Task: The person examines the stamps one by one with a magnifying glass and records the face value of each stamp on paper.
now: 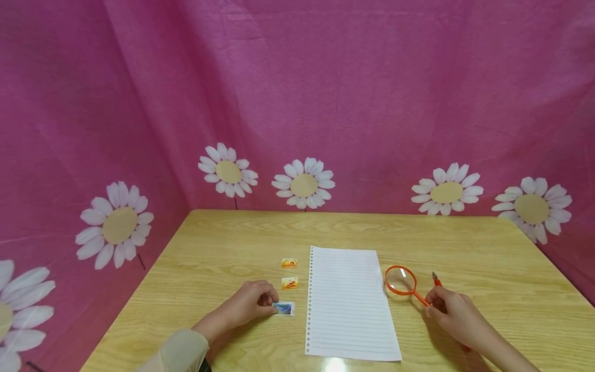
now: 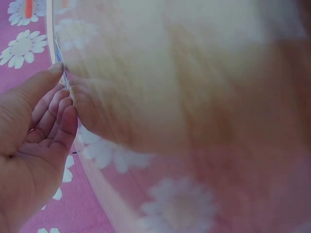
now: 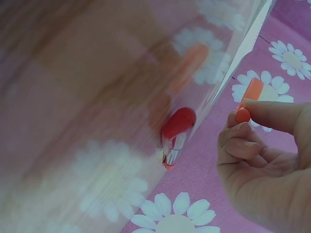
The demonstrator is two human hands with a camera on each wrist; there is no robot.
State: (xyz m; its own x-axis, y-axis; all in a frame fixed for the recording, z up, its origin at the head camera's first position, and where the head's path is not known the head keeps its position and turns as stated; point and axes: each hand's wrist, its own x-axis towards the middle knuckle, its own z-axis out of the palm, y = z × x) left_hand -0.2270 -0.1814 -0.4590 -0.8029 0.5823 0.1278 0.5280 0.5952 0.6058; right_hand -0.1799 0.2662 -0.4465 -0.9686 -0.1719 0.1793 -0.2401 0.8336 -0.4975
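In the head view, my left hand [image 1: 253, 304] is at a small blue-pictured stamp [image 1: 284, 308] on the table, its thumb and fingertips at the stamp's left edge. The left wrist view shows the stamp [image 2: 59, 52] nearly edge-on, at the tips of thumb and fingers. My right hand [image 1: 453, 312] pinches the handle of an orange-red magnifying glass [image 1: 415, 293] between thumb and fingers. Its round lens points to the left, and in the right wrist view the magnifying glass [image 3: 252, 91] appears raised off the table. Partly hidden beneath that hand lies a red pen [image 1: 437, 280].
Two yellow stamps, the far one [image 1: 289, 263] and the near one [image 1: 290, 283], lie in a column beyond the blue one. Between the hands is a lined, hole-punched sheet of paper [image 1: 350, 305]. A pink daisy-patterned cloth [image 1: 367, 103] hangs behind the wooden table [image 1: 223, 248].
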